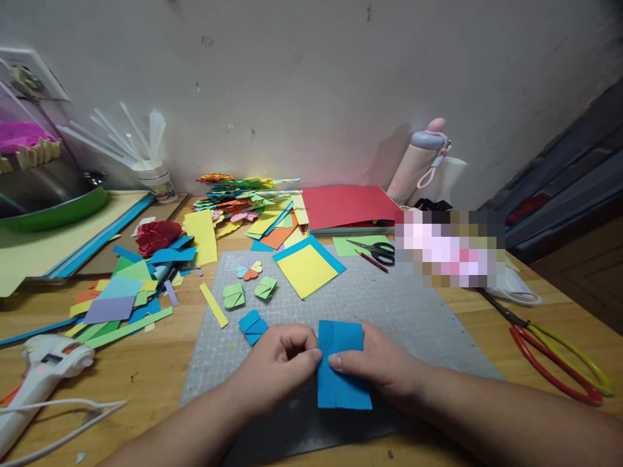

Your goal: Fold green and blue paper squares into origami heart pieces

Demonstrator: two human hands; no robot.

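A folded sheet of blue paper [346,383] is held above the grey cutting mat [413,311], a crease running along its left side. My right hand [384,360] grips it from the right, thumb across the front and fingers behind. At its left edge, my left hand [292,353] pinches the paper between thumb and curled fingers. Just beyond my left hand lies a blue folded paper piece [252,325]. Two green folded pieces [234,296] and a small multicoloured paper flower [250,269] rest farther back, near a yellow paper strip [213,305].
Yellow and blue square sheets [306,269] lie at the mat's back. Black scissors [374,248] and a pencil [370,261] sit behind right; larger scissors [559,357] are at right. Paper scraps [111,308] and a glue gun [48,363] with its cable occupy the left.
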